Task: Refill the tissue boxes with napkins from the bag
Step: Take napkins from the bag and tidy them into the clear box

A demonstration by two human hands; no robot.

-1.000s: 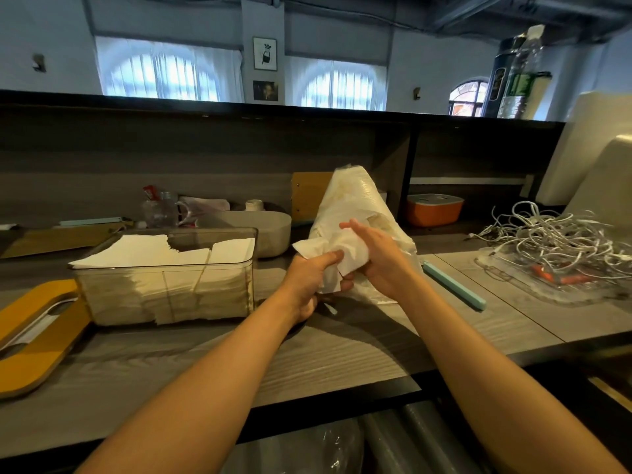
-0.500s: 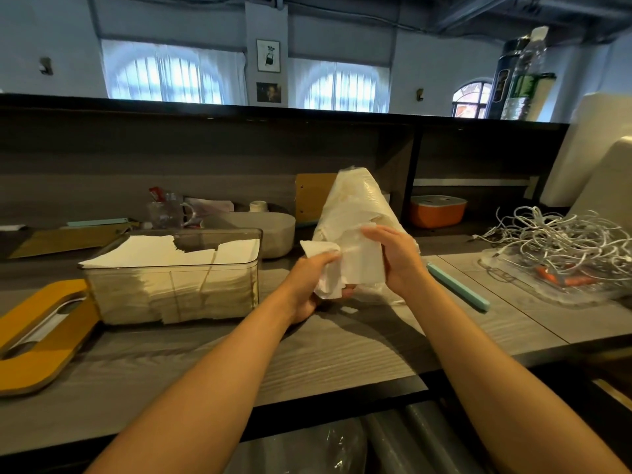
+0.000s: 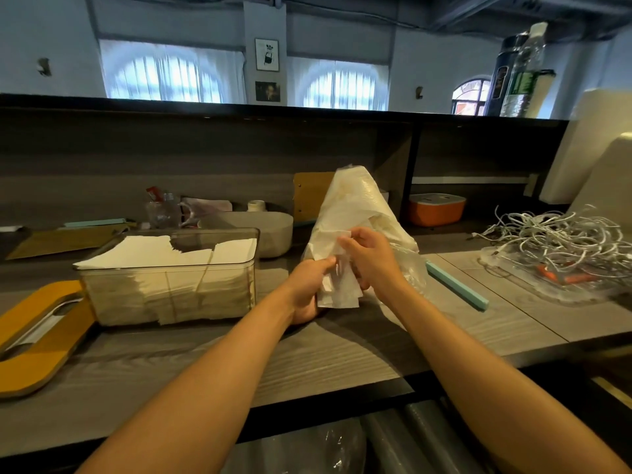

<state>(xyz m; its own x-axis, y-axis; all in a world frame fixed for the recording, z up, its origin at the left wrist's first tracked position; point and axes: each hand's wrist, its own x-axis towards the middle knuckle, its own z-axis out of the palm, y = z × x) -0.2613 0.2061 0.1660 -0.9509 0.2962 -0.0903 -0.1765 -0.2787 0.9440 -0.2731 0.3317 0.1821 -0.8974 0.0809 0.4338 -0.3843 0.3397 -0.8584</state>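
Observation:
A clear plastic bag [image 3: 355, 206] stuffed with white napkins stands upright in the middle of the grey counter. My left hand [image 3: 306, 289] grips a bunch of white napkins [image 3: 338, 292] at the bag's lower front. My right hand [image 3: 371, 260] pinches the same napkins from the right, against the bag's plastic. To the left stands a clear rectangular tissue box [image 3: 171, 278], lidless and filled with stacked white napkins up to its rim.
An orange-yellow lid [image 3: 37, 340] lies left of the box. Behind are a grey tub [image 3: 270, 227], a glass jug [image 3: 162, 212] and an orange container [image 3: 436, 210]. A pale blue bar [image 3: 456, 285] and a tray of tangled white cables [image 3: 561, 248] lie right.
The napkin bunch has come lower and further out of the bag's front. My right hand slid from the bag's side down onto the napkins; my left hand kept its grip.

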